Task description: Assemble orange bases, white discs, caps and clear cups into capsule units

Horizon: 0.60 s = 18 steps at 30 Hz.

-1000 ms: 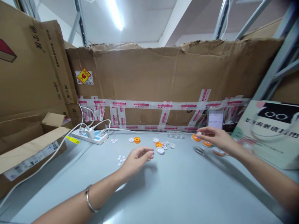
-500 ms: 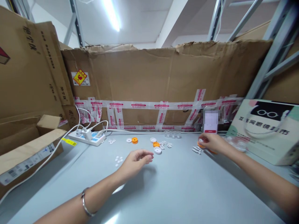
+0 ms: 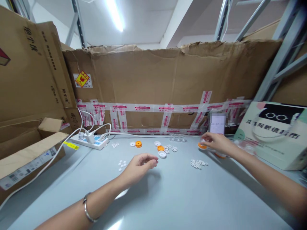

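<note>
My left hand (image 3: 142, 163) hovers over the table with its fingers loosely curved and the thumb apart, holding nothing. Just beyond its fingertips lie a white ring-shaped part (image 3: 162, 154) and an orange disc (image 3: 160, 148). At the right, my right hand (image 3: 213, 142) pinches an orange round part (image 3: 202, 146) with something clear at its top, low over the table. Another orange piece (image 3: 220, 156) shows partly under that hand. In front of it, nearer me, lies a loose cluster of small white plastic parts (image 3: 199, 164).
Small white discs (image 3: 122, 165) lie left of my left hand. Clear round parts (image 3: 177, 138) sit at the back. A phone (image 3: 217, 124) stands behind my right hand. A power strip (image 3: 91, 140), an open carton (image 3: 31, 153) and a paper bag (image 3: 271, 134) flank the table.
The white parts cluster now lies nearer me, left and front of my right hand. That hand has shifted slightly left with the orange part. My left hand has hardly moved.
</note>
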### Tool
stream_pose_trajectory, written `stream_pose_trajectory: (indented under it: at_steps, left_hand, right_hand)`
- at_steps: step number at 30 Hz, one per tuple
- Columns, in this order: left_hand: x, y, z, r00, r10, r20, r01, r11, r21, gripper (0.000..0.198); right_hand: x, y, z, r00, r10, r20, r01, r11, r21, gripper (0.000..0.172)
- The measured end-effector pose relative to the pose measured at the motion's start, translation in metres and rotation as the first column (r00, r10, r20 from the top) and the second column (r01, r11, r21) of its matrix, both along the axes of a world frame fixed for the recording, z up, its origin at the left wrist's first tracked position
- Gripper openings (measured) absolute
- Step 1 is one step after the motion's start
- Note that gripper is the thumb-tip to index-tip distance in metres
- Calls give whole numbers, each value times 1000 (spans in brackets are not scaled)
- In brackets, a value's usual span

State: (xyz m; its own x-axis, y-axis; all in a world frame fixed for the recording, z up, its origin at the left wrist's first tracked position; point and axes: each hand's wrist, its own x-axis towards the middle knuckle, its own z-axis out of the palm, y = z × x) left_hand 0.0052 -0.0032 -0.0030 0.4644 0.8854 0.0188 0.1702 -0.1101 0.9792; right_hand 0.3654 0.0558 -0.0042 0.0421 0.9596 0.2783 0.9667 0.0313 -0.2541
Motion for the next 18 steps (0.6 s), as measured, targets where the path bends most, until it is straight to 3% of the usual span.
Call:
stream_pose_trajectory:
  at_steps: [6,10,13,16,18]
  left_hand:
    - [0,2,1,1000,-4,-17,5,1000,13,25]
    - [1,1,0,998,-3,-58,6,999,46,26]
    - [2,-3,2,987,-34,-159,54,991,122,25]
    - [-4,1,8,932,-117,-344,232,921,314,19]
    - [-16,13,13,883,-27,-469,267,851,452,17]
  right_hand:
    - [17,10,-17,970,-1,244,-30,992,124,28]
    - [20,13,-25,969,-44,241,15,993,119,27]
    - [16,10,-23,978,-72,198,32,980,198,35]
    - [-1,-1,-11,993,-54,109,16,946,325,48]
    - [-21,-12,1,998,22,-58,2,922,387,42]
